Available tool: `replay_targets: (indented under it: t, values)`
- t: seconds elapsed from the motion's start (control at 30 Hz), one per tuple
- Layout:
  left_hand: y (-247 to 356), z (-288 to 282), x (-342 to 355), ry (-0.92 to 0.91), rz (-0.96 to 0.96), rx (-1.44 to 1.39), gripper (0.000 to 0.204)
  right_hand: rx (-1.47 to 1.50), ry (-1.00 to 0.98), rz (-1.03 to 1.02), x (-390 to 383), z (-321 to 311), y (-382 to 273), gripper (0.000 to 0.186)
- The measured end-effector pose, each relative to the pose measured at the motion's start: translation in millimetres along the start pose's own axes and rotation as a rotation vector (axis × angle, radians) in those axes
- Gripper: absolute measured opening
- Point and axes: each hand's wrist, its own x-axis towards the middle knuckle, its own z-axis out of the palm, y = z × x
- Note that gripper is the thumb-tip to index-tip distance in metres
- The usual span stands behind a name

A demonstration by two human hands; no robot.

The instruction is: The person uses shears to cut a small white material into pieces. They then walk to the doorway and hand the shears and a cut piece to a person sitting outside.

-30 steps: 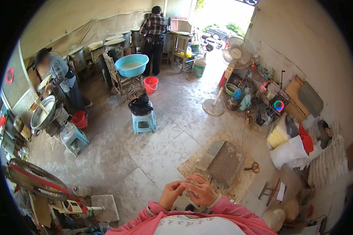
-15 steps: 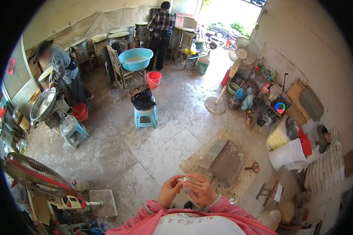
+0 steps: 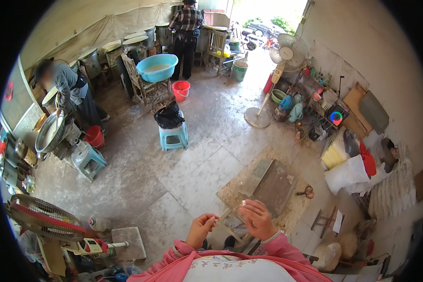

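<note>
My left hand point(image 3: 201, 231) is raised in front of my chest with its fingers pinched together. Whatever may be between them is too small to make out. To its right and slightly farther off, my right hand point(image 3: 260, 221) has its fingers drawn together, with a small whitish piece point(image 3: 243, 202) at their tips. The hands are apart, palms roughly facing each other. Beyond and below the right hand, a dark flat slab point(image 3: 278, 189) lies on a worn tan board point(image 3: 232, 190). A small brown object point(image 3: 307, 191) rests at that board's right side.
A blue stool point(image 3: 174, 137) bearing a black bag stands ahead. A pedestal fan point(image 3: 286, 52) is at the far right, another fan point(image 3: 44, 215) at near left. White sacks point(image 3: 345, 175) line the right. Two people point(image 3: 187, 37) work farther back, one by a metal basin point(image 3: 50, 134).
My hands were together at a small pale piece and have separated. The right hand moved right and farther out. The person at left has bent lower over the basin.
</note>
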Motion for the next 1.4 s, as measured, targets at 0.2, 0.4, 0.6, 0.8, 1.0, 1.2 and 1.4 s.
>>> replay_targets:
  t: [0.2, 0.4, 0.6, 0.8, 1.0, 1.2, 1.4]
  values:
    - [-14, 24, 16, -0.063, -0.08, 0.085, 0.018, -0.1, 0.183, 0.241, -55, -29, 43, 0.033]
    - [-40, 60, 29, -0.122, -0.206, 0.184, 0.017, -0.206, 0.33, 0.542, -133, -55, 103, 0.031]
    - [-73, 112, 52, -0.166, -0.403, 0.316, 0.016, -0.451, 0.403, 0.764, -252, -77, 216, 0.028]
    - [-110, 169, 81, -0.132, -0.531, 0.4, 0.016, -0.632, 0.304, 0.899, -349, -93, 354, 0.029]
    - [-158, 189, 97, -0.044, -0.641, 0.419, 0.018, -0.852, 0.05, 1.05, -402, -104, 488, 0.029]
    - [-194, 191, 112, 0.082, -0.763, 0.427, 0.017, -0.988, -0.1, 1.006, -415, -101, 600, 0.031]
    - [-223, 185, 128, 0.126, -0.8, 0.424, 0.018, -1.11, -0.207, 0.975, -414, -82, 660, 0.031]
